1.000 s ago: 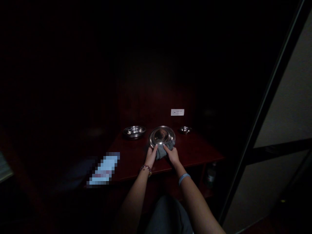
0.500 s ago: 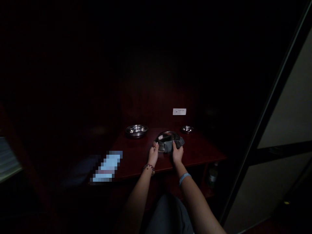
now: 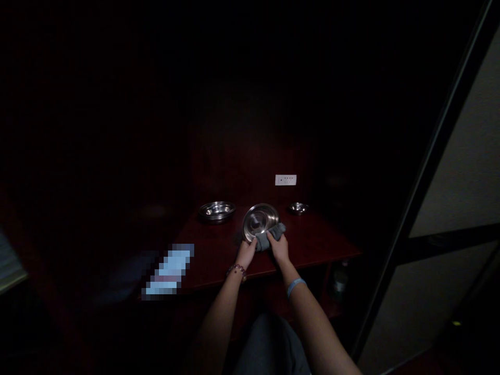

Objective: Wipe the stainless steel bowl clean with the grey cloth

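The bowl (image 3: 258,216), seemingly being wiped, is gripped by the left hand (image 3: 246,253) at seven o'clock, through cloth (image 3: 277,230) by the right hand (image 3: 280,249) at five; turning seems needed.

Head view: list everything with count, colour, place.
Held bowl: one, silver, centre, tilted
Cloth: one, grey, against held bowl
Left bowl: one or more, silver, back left
Small bowl: one, silver, back right
Desk: one, dark red, centre
Socket plate: one, white, wall
Bottle: one, greenish, beneath desk
Pixelated patch: one, blue, left
Panelling: two sections, greyish, right
Pale item: one, whitish, left
Bracelet: one, dark, left wrist
Wristband: one, blue, right wrist
Trousered leg: one, grey, bottom
Left hand: one, on bowl
Right hand: one, on cloth
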`<action>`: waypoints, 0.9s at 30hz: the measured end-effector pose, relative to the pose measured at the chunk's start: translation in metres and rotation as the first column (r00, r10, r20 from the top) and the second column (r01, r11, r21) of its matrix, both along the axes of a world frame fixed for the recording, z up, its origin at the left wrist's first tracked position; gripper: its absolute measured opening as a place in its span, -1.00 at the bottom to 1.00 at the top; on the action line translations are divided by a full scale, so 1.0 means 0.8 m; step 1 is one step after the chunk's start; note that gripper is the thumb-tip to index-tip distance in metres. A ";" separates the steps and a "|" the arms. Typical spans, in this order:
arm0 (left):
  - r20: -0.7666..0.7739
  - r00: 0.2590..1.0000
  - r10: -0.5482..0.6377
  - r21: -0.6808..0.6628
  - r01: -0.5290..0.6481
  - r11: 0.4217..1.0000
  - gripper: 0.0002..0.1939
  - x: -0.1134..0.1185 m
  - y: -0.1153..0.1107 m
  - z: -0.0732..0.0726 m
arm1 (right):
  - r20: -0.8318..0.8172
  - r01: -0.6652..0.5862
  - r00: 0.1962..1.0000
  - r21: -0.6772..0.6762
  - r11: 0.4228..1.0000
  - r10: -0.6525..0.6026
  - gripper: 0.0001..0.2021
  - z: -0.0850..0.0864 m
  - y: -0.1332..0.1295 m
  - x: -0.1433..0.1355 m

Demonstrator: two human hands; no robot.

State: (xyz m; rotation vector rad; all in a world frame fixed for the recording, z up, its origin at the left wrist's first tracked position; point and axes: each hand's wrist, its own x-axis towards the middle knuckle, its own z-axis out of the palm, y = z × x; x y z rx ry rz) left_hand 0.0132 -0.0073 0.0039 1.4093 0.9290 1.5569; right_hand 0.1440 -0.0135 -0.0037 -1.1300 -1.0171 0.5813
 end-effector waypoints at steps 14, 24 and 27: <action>0.110 0.992 0.064 0.121 -0.077 0.990 -0.50 -0.001 -0.007 0.006 | 0.056 0.114 0.992 0.035 0.993 -0.116 -0.54 -0.002 -0.001 -0.008; -0.031 0.999 0.038 0.094 -0.035 0.995 -0.32 -0.002 -0.012 0.010 | -0.056 0.081 0.995 0.050 0.995 -0.079 -0.58 -0.004 0.004 0.000; -0.024 0.996 0.088 0.103 -0.085 0.991 -0.27 -0.004 -0.001 0.001 | -0.057 -0.029 0.998 0.015 0.999 0.030 -0.55 -0.010 0.010 -0.001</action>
